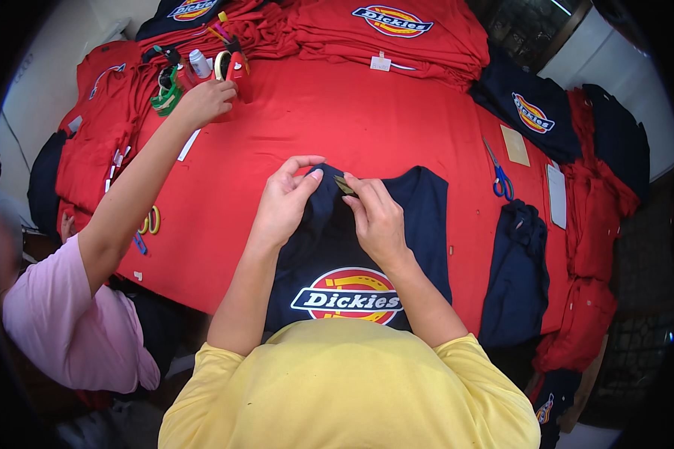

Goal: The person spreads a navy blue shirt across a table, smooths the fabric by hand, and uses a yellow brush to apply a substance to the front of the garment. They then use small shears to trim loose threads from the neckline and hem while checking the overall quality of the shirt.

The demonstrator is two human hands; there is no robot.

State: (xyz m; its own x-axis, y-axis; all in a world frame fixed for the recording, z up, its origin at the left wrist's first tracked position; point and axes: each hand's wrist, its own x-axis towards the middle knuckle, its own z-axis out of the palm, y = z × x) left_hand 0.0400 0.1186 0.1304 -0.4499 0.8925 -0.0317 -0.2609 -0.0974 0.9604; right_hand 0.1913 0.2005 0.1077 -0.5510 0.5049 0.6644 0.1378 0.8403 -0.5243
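A navy T-shirt (419, 224) with a round printed emblem lies flat on the red table cover (329, 120), its neck pointing away from me. My left hand (283, 200) rests on the collar, thumb and fingers pinching the fabric. My right hand (378, 217) pinches a small tan tag (344, 185) at the neckline, right beside my left fingertips. Both hands meet at the collar. My yellow sleeves show at the bottom.
A person in pink on the left reaches a hand (204, 101) toward tape rolls and a small bottle (200, 63). Stacks of red shirts (397, 34) lie at the back, navy shirts (528, 112) right. Blue-handled scissors (499, 178) and card pieces (514, 144) lie at right.
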